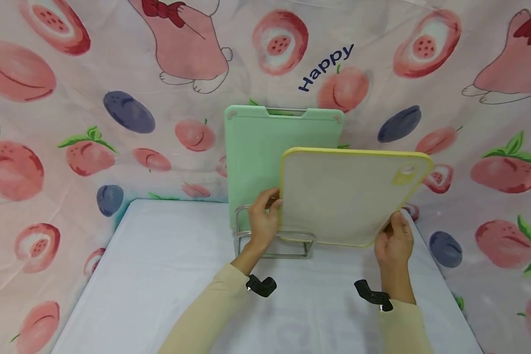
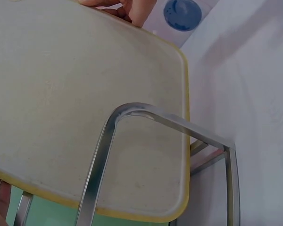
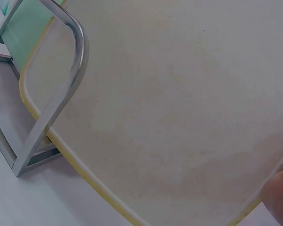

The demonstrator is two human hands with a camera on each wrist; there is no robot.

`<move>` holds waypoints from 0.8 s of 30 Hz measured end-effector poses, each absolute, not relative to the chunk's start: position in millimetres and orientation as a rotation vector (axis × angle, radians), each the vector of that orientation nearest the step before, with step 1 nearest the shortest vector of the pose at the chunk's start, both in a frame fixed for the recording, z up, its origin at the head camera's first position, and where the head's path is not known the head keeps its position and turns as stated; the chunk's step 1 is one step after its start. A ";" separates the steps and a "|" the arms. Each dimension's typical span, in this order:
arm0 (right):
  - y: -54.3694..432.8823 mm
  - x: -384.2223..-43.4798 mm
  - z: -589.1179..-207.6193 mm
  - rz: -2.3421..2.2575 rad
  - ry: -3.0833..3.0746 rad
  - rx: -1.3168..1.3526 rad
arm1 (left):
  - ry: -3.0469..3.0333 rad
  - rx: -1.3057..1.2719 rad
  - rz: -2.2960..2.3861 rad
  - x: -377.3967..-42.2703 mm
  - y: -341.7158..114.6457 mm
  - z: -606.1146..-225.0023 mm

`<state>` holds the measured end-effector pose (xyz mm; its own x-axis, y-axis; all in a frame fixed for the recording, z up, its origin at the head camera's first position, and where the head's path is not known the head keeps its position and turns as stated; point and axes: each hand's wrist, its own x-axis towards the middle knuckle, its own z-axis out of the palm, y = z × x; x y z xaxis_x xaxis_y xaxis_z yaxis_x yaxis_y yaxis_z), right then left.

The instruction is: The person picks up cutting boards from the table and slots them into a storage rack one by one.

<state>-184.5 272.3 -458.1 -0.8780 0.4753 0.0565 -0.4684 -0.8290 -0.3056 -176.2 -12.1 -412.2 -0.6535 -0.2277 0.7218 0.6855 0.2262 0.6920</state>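
Observation:
A pale cutting board (image 1: 336, 196) with a yellow rim is held tilted, its right end raised. Its lower left corner sits behind the front loop of a metal rack (image 2: 98, 165). At the board's left edge, my left hand (image 1: 263, 221) pinches the rim between thumb and fingers. My right hand (image 1: 395, 241) grips the lower right corner; only part of its thumb (image 3: 280, 193) shows in the right wrist view. Behind stands a green cutting board (image 1: 256, 147), upright in the rack and partly covered by the pale one.
A white cloth (image 1: 159, 285) covers the table under the rack. Close behind the green board hangs a fruit-patterned curtain (image 1: 194, 167), which also runs along both sides of the table.

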 end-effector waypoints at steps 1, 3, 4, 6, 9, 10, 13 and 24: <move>271.1 -185.0 -458.0 2.610 -0.425 -0.035 | -1.746 -0.424 -1.524 -176.2 -13.3 -412.0; 269.1 -186.1 -458.2 2.614 -0.434 -0.032 | -1.741 -0.417 -1.533 -176.2 -15.5 -412.2; 268.1 -186.7 -458.3 2.615 -0.444 -0.028 | -1.736 -0.414 -1.541 -176.1 -16.7 -412.4; 266.1 -187.2 -458.5 2.620 -0.456 -0.020 | -1.731 -0.403 -1.559 -175.8 -18.9 -413.0; 263.1 -187.5 -459.3 2.620 -0.467 -0.017 | -1.739 -0.382 -1.572 -173.8 -21.7 -413.9; 262.1 -187.5 -459.8 2.619 -0.467 -0.017 | -1.746 -0.373 -1.571 -173.2 -22.4 -414.3; 258.7 -187.0 -461.4 2.627 -0.454 -0.009 | -1.761 -0.347 -1.563 -171.6 -24.3 -414.6; 243.3 -187.1 -464.2 2.659 -0.468 -0.021 | -1.753 -0.298 -1.538 -171.2 -34.0 -412.7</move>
